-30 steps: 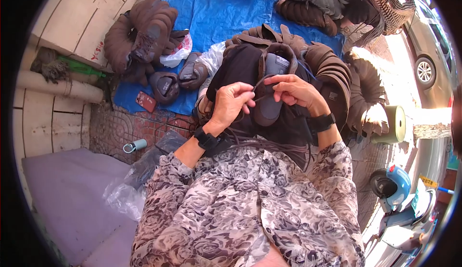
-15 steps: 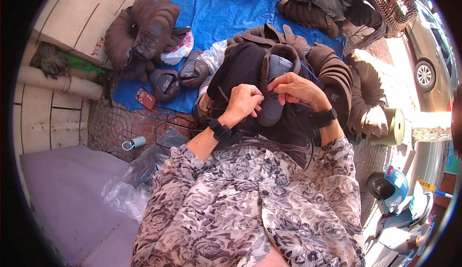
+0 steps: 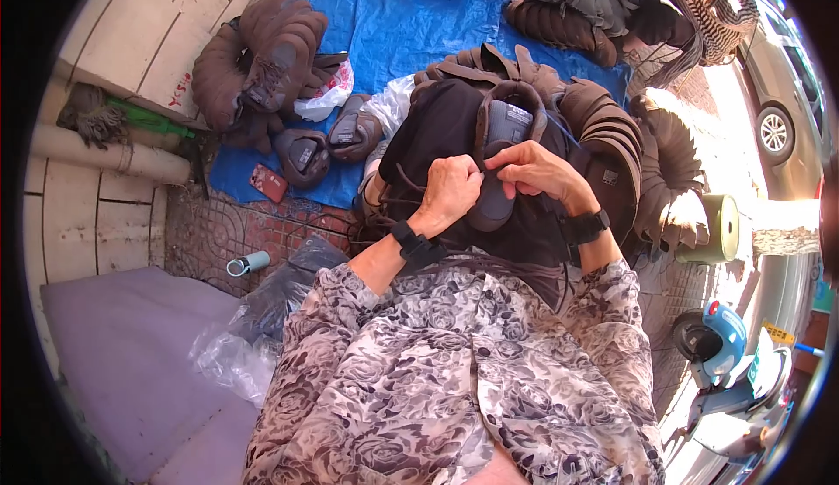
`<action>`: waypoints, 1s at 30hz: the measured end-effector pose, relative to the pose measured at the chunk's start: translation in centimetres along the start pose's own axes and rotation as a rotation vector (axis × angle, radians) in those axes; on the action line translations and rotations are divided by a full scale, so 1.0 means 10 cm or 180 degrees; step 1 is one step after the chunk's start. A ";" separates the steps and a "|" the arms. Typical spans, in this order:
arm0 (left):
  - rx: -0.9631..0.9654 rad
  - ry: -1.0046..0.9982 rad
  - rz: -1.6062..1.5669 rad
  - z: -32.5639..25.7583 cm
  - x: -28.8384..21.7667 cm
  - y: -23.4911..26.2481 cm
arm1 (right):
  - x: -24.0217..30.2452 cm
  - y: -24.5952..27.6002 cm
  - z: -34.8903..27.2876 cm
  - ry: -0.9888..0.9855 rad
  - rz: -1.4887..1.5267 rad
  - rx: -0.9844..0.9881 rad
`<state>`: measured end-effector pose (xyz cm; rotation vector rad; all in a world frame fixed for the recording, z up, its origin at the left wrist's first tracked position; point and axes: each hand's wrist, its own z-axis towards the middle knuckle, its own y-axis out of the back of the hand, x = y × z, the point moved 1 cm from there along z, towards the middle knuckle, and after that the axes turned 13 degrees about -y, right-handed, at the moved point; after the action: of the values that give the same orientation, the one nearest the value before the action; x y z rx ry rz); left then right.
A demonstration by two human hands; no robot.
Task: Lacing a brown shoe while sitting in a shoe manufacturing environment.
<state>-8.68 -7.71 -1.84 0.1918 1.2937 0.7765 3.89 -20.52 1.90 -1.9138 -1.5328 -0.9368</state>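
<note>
The shoe (image 3: 503, 127) lies on dark cloth (image 3: 428, 127). At its eight o'clock the left hand (image 3: 452, 191) is curled closed, contents hidden; at four, the right hand (image 3: 540, 173) touches it, grip unclear.

A blue tarp (image 3: 402, 15) carries brown shoe uppers (image 3: 353, 134) and plastic bags (image 3: 323, 102).

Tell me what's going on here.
A person is handling a brown shoe upper over dark cloth on their lap. The left hand is curled and the right hand has bent fingers, both close together over it; whatever they pinch is too small to tell. Loose laces lie near the waist. Stacked brown uppers sit around, by a blue tarp.
</note>
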 end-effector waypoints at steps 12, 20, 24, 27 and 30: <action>0.0474 0.0873 -0.1010 0.01 -0.03 0.17 | 0.13 -0.24 0.03 0.0866 -0.0946 -0.1896; 0.0379 -0.1611 0.1080 0.09 -0.23 0.35 | 0.07 -0.10 -0.13 0.1857 -0.0397 -0.3039; 0.1269 -0.1743 0.1046 0.25 -0.01 0.40 | 0.11 -0.25 -0.03 0.2143 -0.1431 -0.2070; 0.1485 -0.2020 0.1019 0.37 0.07 0.40 | 0.15 -0.15 0.02 0.2163 -0.1664 -0.2050; 0.1540 -0.2041 0.0906 0.40 0.09 0.38 | 0.11 -0.11 0.02 0.2179 -0.1682 -0.1944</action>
<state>-6.53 -3.23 0.66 0.9521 0.8213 0.5543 2.99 -19.42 2.62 -1.2557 -1.4116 -2.2210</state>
